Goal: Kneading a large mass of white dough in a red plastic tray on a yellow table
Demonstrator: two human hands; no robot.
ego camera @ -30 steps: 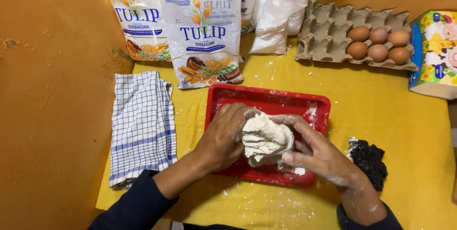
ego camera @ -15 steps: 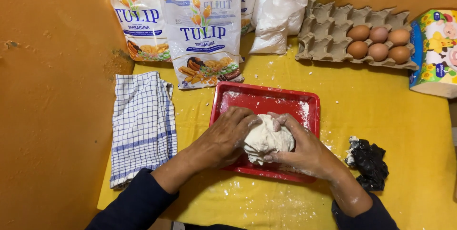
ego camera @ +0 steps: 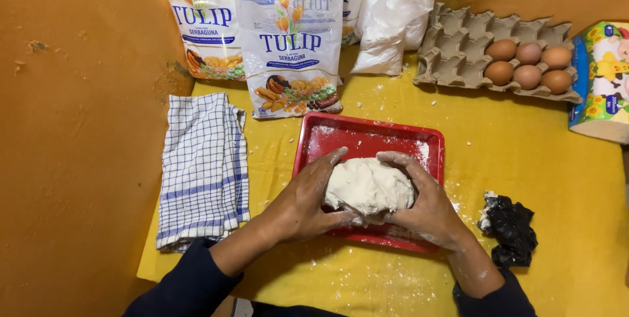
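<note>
Yellow tabletop (ego camera: 537,159), red tray (ego camera: 367,137), hands (ego camera: 367,215) around dough (ego camera: 368,186).

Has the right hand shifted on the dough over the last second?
Yes. The right hand has slid from the near right corner of the red tray up over the dough, toward the tray's middle.

The dough (ego camera: 368,186) is now gathered into one rounder, smoother lump, no longer ragged. Left hand (ego camera: 308,199) has slid off its top to cup the side; right hand (ego camera: 426,202) has closed in opposite.
</note>
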